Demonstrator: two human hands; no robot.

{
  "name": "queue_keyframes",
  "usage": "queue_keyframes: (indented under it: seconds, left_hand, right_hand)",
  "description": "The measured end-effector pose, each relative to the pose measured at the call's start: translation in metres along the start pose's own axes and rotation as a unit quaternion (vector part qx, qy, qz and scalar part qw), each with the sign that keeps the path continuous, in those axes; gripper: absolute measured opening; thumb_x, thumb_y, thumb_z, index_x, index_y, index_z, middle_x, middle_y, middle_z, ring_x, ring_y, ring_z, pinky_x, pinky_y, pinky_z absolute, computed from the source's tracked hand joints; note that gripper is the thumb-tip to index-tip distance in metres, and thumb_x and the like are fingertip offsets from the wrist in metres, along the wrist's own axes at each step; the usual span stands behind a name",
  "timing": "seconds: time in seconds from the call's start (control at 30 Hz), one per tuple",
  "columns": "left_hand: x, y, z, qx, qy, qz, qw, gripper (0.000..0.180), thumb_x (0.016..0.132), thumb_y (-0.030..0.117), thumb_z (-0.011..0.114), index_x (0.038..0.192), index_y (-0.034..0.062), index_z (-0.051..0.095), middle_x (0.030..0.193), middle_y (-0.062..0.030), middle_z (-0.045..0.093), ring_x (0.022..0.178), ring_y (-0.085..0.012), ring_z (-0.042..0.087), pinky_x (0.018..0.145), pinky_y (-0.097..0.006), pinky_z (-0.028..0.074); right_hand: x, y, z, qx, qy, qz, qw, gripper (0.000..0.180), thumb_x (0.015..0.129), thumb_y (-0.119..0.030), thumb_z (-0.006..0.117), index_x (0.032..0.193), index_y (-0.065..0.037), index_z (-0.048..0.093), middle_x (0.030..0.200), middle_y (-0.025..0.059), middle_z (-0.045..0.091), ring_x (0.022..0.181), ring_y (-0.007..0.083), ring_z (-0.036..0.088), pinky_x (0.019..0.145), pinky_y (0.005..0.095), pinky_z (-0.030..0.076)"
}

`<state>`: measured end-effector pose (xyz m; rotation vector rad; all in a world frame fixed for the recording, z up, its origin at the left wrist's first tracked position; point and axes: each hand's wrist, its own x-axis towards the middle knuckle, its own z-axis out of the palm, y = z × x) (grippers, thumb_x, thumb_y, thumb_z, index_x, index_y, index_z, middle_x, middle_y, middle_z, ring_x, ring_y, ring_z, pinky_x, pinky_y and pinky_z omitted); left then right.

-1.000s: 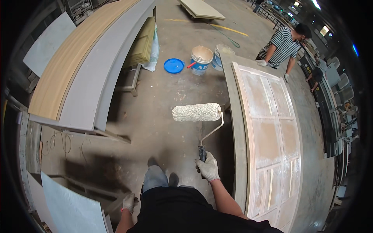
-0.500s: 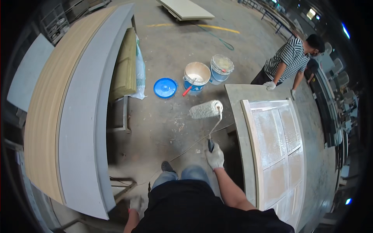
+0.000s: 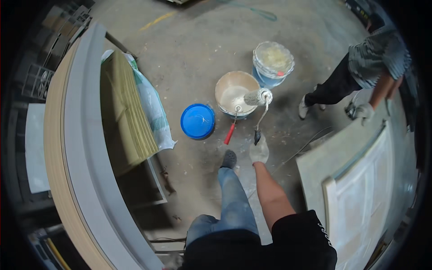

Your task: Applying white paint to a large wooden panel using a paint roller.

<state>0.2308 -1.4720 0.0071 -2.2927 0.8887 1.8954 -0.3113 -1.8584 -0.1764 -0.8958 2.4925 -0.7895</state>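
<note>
My right hand [image 3: 259,150], in a pale work glove, is closed around the black handle of a paint roller [image 3: 258,97]. The roller's fuzzy sleeve is over the right rim of an open paint bucket [image 3: 219,93] with whitish paint inside. Whether the sleeve touches the rim I cannot tell. A smaller roller with a red handle [image 3: 230,134] hangs over the bucket's near side. Low at the bottom edge, my left hand [image 3: 173,261] is partly cut off and blurred, beside the curved stack of boards; its fingers cannot be made out.
A blue lid [image 3: 197,121] lies left of the bucket; a second, plastic-covered bucket [image 3: 272,67] stands behind it. At right, a panelled door [image 3: 360,180] rests on a board. A gloved co-worker [image 3: 378,63] stands beyond it. Long boards [image 3: 83,135] fill the left; a cable [image 3: 292,155] crosses the floor.
I have stepped toward the buckets, and my right hand has carried the paint roller forward to the open one. The door now sits farther right. The co-worker's hand has shifted along the board.
</note>
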Motion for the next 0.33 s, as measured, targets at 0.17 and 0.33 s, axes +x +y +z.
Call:
queue_keyframes:
  seconds: [0.17,0.33]
  left_hand:
    - [-0.039,0.068,-0.072,-0.069,-0.132,-0.101,0.984,0.069,0.09,0.027,0.077,0.149,0.0057,0.048,0.121,-0.012,0.064,0.113,-0.0263,0.061,0.098,-0.036,0.049]
    - [-0.022,0.147,-0.114,-0.158,0.07,-0.328,0.929,0.093,0.087,0.045,0.078,0.159,0.0118,0.028,0.153,-0.0121,0.046,0.131,-0.0324,0.054,0.113,-0.048,0.04]
  right_hand:
    - [0.086,0.025,0.1,-0.03,-0.079,0.097,0.992,0.055,0.086,-0.022,0.064,0.139,-0.012,0.054,0.114,0.0249,0.07,0.105,0.0457,0.067,0.089,0.0536,0.052]
    - [0.114,0.055,0.168,-0.145,-0.237,0.124,0.953,0.054,0.087,-0.025,0.063,0.137,-0.008,0.054,0.115,0.026,0.069,0.111,0.0456,0.065,0.098,0.0522,0.05]
